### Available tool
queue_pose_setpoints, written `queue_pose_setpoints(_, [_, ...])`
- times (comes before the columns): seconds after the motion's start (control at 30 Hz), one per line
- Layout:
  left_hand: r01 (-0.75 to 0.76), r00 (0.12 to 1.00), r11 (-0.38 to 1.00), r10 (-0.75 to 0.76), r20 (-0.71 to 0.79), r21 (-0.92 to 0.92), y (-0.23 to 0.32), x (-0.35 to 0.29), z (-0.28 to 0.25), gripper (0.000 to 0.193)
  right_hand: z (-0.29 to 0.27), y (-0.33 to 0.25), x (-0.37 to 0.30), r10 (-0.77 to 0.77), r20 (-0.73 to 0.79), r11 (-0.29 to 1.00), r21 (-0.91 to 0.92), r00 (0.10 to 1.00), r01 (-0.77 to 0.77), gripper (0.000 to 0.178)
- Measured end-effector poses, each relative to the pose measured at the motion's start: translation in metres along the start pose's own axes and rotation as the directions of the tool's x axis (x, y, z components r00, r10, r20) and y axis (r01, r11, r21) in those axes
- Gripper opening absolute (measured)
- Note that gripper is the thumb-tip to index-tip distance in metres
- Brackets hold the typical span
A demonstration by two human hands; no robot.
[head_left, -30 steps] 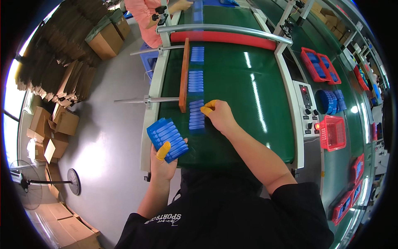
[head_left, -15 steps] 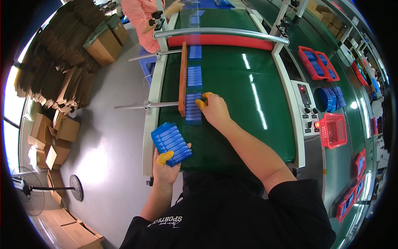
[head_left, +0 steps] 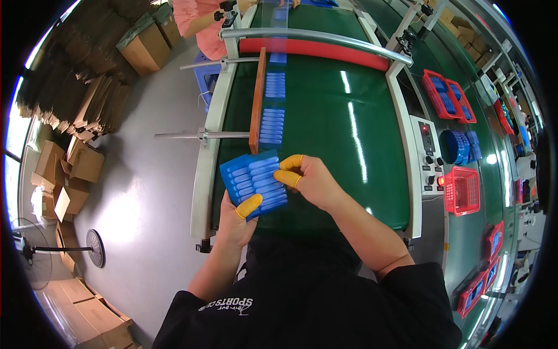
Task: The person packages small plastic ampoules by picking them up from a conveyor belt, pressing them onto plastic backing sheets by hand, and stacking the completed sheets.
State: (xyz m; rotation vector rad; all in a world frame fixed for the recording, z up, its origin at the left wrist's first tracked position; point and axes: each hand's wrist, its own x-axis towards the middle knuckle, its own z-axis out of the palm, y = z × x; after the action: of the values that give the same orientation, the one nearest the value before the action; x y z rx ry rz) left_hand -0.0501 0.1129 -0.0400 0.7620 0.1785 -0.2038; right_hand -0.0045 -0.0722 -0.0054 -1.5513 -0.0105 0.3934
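the right hand (head_left: pixel 314 182), back from the green belt (head_left: pixel 331 139), now pinches the edge of the blue sheet stack (head_left: pixel 256 181) gripped by the left hand (head_left: pixel 235 224) above the belt, apparently separating one sheet.

The single head view comes from the left one of two fisheye cameras worn side by side on the person's head. It looks steeply down and ahead, near the hands (head_left: pixel 317 183), which sit around the middle, with the black shirt (head_left: pixel 314 296) filling the lower edge. Beyond, the green belt (head_left: pixel 325 116) stretches toward the top, and the wide lens takes in the floor (head_left: pixel 157 174) at left.
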Motion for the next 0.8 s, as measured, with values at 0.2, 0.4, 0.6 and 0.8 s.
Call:
queue_pose_setpoints(0.2, [0.015, 1.000, 1.000, -0.015, 0.010, 0.009, 0.004, -0.004, -0.011, 0.048, -0.015, 0.006, 0.014, 0.068, -0.178, 0.990, 0.135, 0.982, -0.044, 0.017])
queue_pose_setpoints(0.4, [0.003, 0.999, 1.000, -0.003, 0.033, 0.007, 0.011, -0.009, -0.011, 0.047, -0.009, 0.031, 0.042, -0.044, -0.266, 0.973, -0.228, 0.963, -0.018, 0.029])
queue_pose_setpoints(0.6, [-0.024, 0.999, 0.999, 0.023, 0.031, 0.032, 0.014, -0.013, -0.015, 0.042, 0.004, 0.020, 0.050, -0.146, -0.357, 0.878, -0.477, 0.923, -0.045, 0.036])
queue_pose_setpoints(0.8, [-0.034, 0.999, 0.997, 0.031, 0.041, 0.068, 0.014, -0.012, -0.013, 0.043, 0.001, 0.020, 0.061, -0.227, -0.341, 0.810, -0.586, 0.912, -0.018, 0.034])
